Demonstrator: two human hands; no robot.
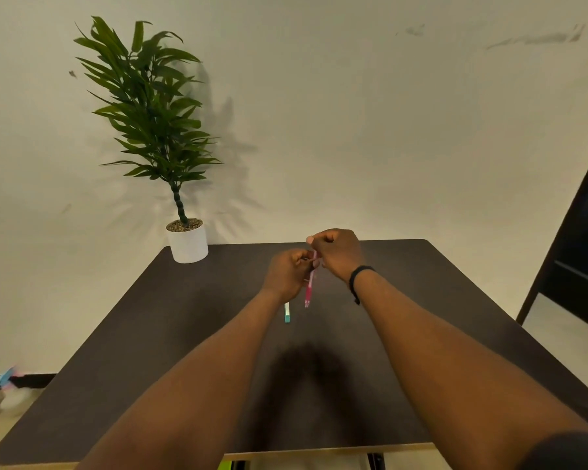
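A pink pen [309, 290] hangs nearly upright above the dark table [150, 334], tip toward me. My right hand [336, 254] pinches its upper end, fingers curled, a black band on the wrist. My left hand [287, 274] is curled just beside it and touches the pen's upper part; what its fingers pinch is hidden. A white pen with a teal end [287, 313] shows below my left hand; I cannot tell whether that hand holds it or it lies on the table.
A potted green plant in a white pot [188, 244] stands at the table's far left corner against the wall. A dark door frame [571, 239] runs along the right. Pale floor with small litter [4, 381] lies to the left.
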